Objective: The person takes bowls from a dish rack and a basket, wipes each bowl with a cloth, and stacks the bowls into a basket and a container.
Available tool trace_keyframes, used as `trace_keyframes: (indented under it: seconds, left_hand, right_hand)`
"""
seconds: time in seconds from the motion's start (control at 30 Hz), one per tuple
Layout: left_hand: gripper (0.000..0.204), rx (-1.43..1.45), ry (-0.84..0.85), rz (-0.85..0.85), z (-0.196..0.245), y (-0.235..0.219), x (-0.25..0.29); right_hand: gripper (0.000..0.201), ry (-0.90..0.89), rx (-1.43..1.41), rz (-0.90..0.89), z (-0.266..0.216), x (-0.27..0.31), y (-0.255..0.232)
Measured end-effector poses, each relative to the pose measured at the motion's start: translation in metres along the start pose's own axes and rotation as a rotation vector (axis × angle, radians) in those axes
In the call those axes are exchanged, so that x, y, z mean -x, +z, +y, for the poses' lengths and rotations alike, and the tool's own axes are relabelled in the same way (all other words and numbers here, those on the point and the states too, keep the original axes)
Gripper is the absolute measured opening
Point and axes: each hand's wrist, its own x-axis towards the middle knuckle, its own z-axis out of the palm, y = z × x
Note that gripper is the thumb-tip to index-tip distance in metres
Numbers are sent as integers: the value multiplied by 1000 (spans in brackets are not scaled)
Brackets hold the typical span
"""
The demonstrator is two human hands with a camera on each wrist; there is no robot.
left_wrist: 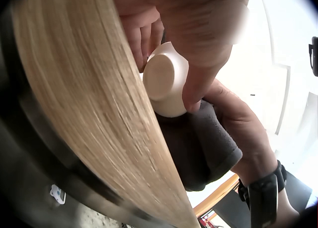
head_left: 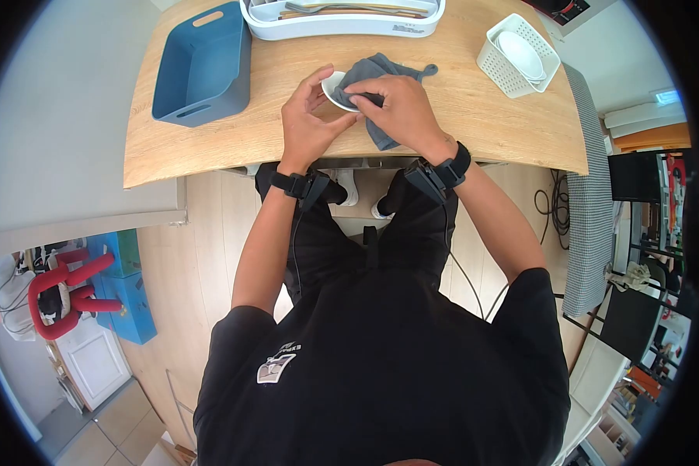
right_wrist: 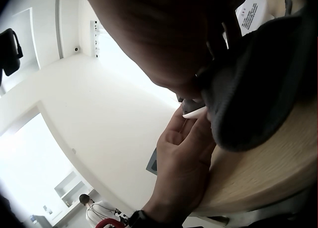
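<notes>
A small white bowl (head_left: 332, 87) is gripped by the left hand (head_left: 309, 124), thumb and fingers on opposite sides of its rim. In the left wrist view the bowl (left_wrist: 166, 81) is tilted, with its round base facing the camera. The right hand (head_left: 402, 110) pinches a dark grey cloth (head_left: 380, 68) and holds part of it inside the bowl; the rest hangs over the tabletop. In the right wrist view the cloth (right_wrist: 258, 84) hangs beside the right hand (right_wrist: 164, 34) and hides most of the bowl, whose white rim shows above the left hand (right_wrist: 181, 163).
On the wooden table (head_left: 443, 140), a blue basket (head_left: 202, 74) stands at the left. A white tray (head_left: 349, 29) holding utensils is at the back. At the right, a white perforated basket (head_left: 518, 58) holds white dishes (head_left: 520, 54).
</notes>
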Motion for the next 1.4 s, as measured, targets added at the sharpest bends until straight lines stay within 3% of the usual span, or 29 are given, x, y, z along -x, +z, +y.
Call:
trace_keyframes:
  seconds: [0.13, 0.2, 0.47, 0.53, 0.6, 0.63, 0.67, 0.73, 0.8, 0.87, 0.9, 1.0, 1.1, 1.2, 1.4]
  left_hand:
    - [93, -16, -7, -61, -4, -1, -2]
    - [100, -58, 73, -83, -6, -3, -1]
    - [103, -25, 70, -98, -5, -3, 0]
    - [99, -21, 93, -57, -1, -4, 0]
    - [90, -23, -10, -81, 5, -6, 0]
    - [67, -39, 25, -15, 6, -4, 1]
    - [67, -45, 32, -10, 1, -4, 1]
    - [49, 29, 40, 58, -5, -4, 1]
    - [37, -35, 39, 94, -6, -5, 1]
    - [32, 107, -219, 116, -11, -5, 1]
    - [24, 158, -151, 134, -16, -4, 2]
    - [20, 175, -123, 175, -11, -5, 0]
    - [24, 171, -131, 102, -8, -5, 0]
    - [30, 210, -134, 40, -2, -4, 1]
    - [36, 177, -213, -51, 3, -11, 2]
  right_hand:
    - [16, -37, -96, 42, 4, -4, 7]
    - [16, -103, -32, 60, 7, -6, 11]
    - [14, -228, 118, 96, 6, -10, 8]
    - [15, -146, 105, 111, 5, -9, 8]
    - [17, -130, 92, 111, 4, -8, 5]
    - [18, -64, 45, 125, 6, -7, 4]
    - [19, 4, -2, 137, 9, -7, 3]
    - [20, 21, -39, 164, 20, -8, 4]
    - [22, 229, -319, 225, 28, -6, 4]
    - [24, 243, -333, 255, 18, -3, -3]
    - [24, 228, -321, 272, 13, -2, -5]
    - [23, 174, -275, 280, 8, 2, -4]
    - [22, -3, -175, 296, 3, 2, 4]
    - [18, 19, -223, 390, 5, -5, 9]
    - [21, 113, -281, 373, 17, -11, 18]
